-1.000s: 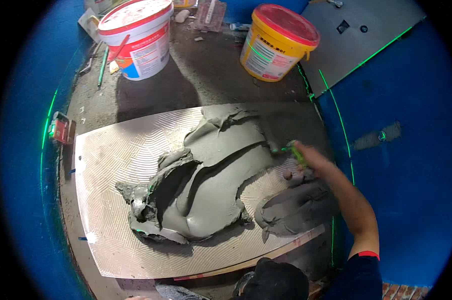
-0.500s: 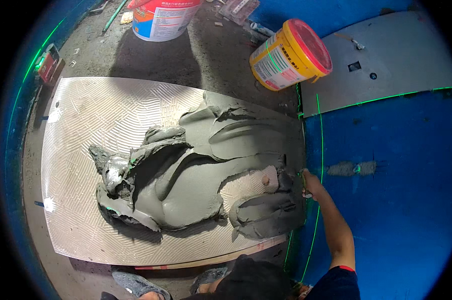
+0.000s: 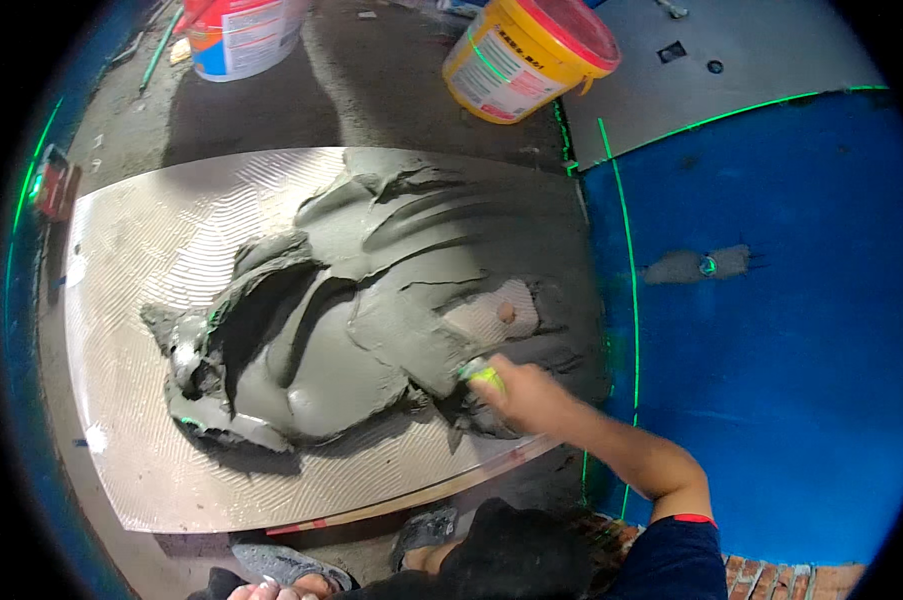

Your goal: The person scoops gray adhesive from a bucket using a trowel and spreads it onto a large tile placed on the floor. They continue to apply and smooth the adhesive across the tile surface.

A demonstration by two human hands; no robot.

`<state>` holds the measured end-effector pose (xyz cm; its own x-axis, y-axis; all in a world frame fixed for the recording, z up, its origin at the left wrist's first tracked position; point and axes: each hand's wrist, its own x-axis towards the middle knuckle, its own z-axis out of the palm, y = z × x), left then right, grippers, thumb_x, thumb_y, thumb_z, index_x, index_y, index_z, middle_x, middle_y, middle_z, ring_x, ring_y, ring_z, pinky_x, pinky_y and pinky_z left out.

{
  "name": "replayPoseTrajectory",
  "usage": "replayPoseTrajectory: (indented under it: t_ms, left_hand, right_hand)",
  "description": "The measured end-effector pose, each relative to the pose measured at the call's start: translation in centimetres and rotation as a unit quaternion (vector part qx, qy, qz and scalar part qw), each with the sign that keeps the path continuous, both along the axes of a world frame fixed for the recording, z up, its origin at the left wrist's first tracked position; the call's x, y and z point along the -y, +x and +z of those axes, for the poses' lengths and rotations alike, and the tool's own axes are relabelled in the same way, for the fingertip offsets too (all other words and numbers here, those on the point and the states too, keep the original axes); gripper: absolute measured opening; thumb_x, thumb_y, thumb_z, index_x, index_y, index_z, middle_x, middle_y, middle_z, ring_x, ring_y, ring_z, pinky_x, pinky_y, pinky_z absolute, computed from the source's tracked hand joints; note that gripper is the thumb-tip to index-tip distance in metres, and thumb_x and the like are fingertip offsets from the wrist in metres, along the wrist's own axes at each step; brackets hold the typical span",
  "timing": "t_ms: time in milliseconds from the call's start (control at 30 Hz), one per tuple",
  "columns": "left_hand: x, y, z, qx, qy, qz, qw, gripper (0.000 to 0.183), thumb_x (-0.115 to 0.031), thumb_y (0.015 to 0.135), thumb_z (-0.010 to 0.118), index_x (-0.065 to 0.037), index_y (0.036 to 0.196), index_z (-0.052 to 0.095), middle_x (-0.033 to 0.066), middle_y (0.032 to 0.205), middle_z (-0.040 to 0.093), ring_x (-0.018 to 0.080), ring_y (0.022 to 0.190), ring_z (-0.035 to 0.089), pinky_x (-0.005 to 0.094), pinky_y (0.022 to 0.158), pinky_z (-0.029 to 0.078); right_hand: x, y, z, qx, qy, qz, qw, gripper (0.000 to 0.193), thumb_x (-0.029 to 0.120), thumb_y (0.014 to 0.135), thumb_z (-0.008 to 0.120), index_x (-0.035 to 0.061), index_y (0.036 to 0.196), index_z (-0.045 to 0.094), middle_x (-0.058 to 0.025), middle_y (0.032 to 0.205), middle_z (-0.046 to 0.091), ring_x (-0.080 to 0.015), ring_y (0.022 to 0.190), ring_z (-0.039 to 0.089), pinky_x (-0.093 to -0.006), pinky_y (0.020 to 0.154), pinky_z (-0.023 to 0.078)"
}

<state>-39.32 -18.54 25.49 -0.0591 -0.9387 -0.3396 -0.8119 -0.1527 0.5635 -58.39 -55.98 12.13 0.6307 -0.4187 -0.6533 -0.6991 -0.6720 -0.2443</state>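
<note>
A large pale tile [image 3: 131, 420], its back ridged with fine grooves, lies on the ground with thick grey mortar [image 3: 331, 370] heaped over much of it. My right hand [image 3: 526, 395] is closed round the yellow-green handle of a trowel [image 3: 485, 376], low over the mortar near the tile's right side. Its blade blends with the grey mortar, so its outline is hard to make out. Beside it, a bare patch of tile shows a round brown spot [image 3: 507, 313]. Only some fingers of my left hand [image 3: 261, 591] show at the lower edge, the rest cut off.
A yellow bucket with a red lid [image 3: 516, 62] stands beyond the tile, and a red, white and blue bucket [image 3: 243, 40] is farther left. A blue wall [image 3: 771, 370] crossed by green laser lines rises on the right. A laser level [image 3: 51, 185] sits at the left.
My right hand has moved left from the wall edge to over the mortar with the trowel. Mortar now spreads over part of the bare patch. My view has shifted, and left-hand fingers have appeared.
</note>
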Motion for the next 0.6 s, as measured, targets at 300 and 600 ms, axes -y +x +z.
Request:
replayPoseTrajectory:
  t_ms: [300,600]
  left_hand:
    - [-0.2,1.1,2.6,0.002,-0.035,0.152,0.988,0.047,-0.021,0.081,0.072,0.003,0.119,0.058,0.0191,0.108,0.063,0.0376,0.106,0.059,0.0454,0.095,0.047]
    - [-6.5,6.7,-3.4,0.074,-0.236,0.441,0.863,0.021,0.001,0.084,0.064,0.002,0.105,0.064,0.0142,0.081,0.065,0.0301,0.074,0.063,0.0354,0.071,0.050]
  right_hand:
    - [3.7,-0.4,-2.4,0.102,0.235,-0.339,0.905,0.043,0.049,0.102,0.045,0.0075,0.098,0.055,-0.0027,0.065,0.052,-0.0132,0.048,0.053,-0.0299,0.039,0.046]
    - [-1.5,5.4,3.2,0.099,0.243,-0.075,0.962,0.043,0.040,0.102,0.050,-0.0016,0.104,0.061,-0.0081,0.091,0.063,-0.0172,0.086,0.058,-0.0329,0.078,0.047]
